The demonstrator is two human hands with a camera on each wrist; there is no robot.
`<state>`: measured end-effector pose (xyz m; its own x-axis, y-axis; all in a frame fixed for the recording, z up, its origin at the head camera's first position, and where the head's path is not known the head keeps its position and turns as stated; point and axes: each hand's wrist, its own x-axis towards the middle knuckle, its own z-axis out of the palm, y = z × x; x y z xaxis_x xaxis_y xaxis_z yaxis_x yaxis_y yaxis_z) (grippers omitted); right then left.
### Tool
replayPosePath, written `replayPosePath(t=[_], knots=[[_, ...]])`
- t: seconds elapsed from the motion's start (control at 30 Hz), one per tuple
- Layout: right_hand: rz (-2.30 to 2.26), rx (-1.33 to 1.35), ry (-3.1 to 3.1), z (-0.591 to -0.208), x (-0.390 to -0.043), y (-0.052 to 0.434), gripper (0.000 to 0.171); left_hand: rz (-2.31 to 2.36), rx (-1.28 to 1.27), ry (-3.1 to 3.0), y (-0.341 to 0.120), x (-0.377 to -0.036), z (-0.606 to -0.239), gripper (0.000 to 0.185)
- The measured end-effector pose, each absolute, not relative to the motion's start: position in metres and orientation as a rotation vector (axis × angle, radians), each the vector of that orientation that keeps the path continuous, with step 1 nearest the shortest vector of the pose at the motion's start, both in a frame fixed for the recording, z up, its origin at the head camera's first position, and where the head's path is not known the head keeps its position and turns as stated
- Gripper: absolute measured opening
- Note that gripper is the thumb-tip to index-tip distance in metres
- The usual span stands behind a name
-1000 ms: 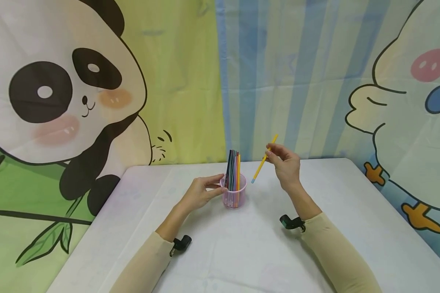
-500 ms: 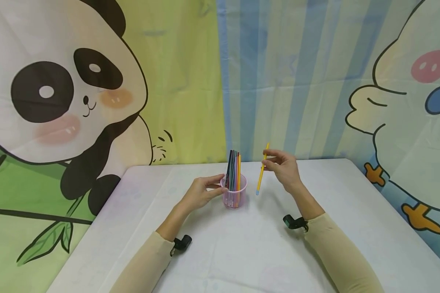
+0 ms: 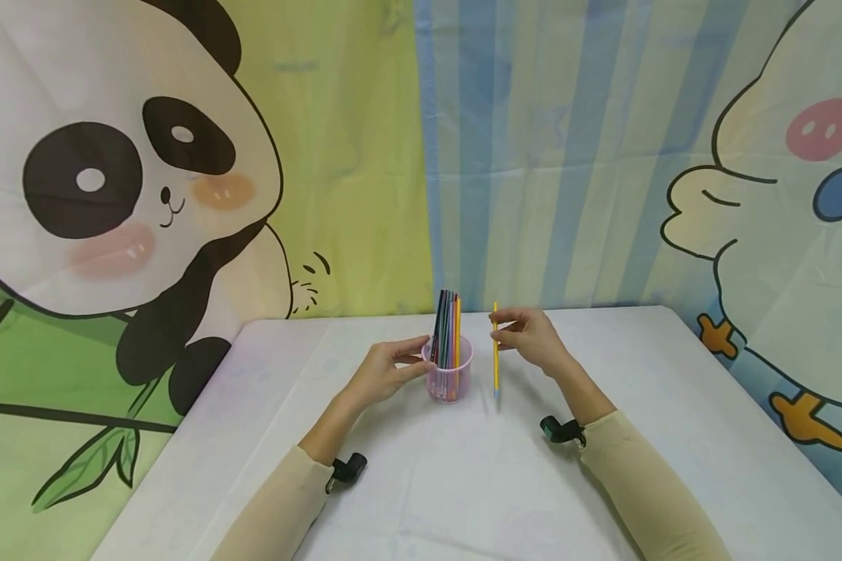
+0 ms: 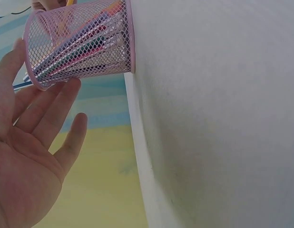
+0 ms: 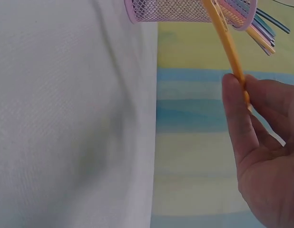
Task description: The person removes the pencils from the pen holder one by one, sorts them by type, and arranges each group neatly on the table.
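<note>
My left hand (image 3: 382, 372) holds a pink mesh pen cup (image 3: 459, 386) near its rim, between thumb and fingers. The cup stands upright on the table, and several coloured pencils (image 3: 447, 327) rise out of it, leaning toward one side. In the left wrist view the pencils' lower ends show through the mesh (image 4: 90, 42). To the right of the cup, my right hand (image 3: 532, 340) pinches a yellow pencil (image 3: 496, 372) near its upper end between thumb and fingertips. This pencil hangs nearly vertical, its pale blue lower end close over the tabletop, apart from the cup.
A white cloth covers the table (image 3: 421, 483). Behind it hangs a curtain (image 3: 351, 156) with a printed panda and stripes, close to the table's back edge. A small black wrist camera (image 3: 349, 467) sits on the left sleeve, another camera (image 3: 561, 429) on the right.
My right hand has lowered the yellow pencil and turned it from a slant to nearly vertical beside the cup. The left hand and the cup have stayed in place.
</note>
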<state>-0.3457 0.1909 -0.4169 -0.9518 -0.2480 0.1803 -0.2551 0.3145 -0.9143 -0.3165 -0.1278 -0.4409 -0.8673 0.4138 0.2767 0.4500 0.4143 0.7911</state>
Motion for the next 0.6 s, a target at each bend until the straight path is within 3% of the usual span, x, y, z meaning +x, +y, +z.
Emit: replayPosePath(t=[0.43,0.6], knots=[[1.723,0.520,-2.856,-0.431,-0.346,0.179,0.039,-1.467,-0.782,-2.617,-0.129,-0.315,-0.443,0.063],[1.683,0.446,-2.909,-0.436,-0.346,0.177,0.033,-1.474,-0.797,-2.606,-0.128,-0.316,-0.443,0.063]])
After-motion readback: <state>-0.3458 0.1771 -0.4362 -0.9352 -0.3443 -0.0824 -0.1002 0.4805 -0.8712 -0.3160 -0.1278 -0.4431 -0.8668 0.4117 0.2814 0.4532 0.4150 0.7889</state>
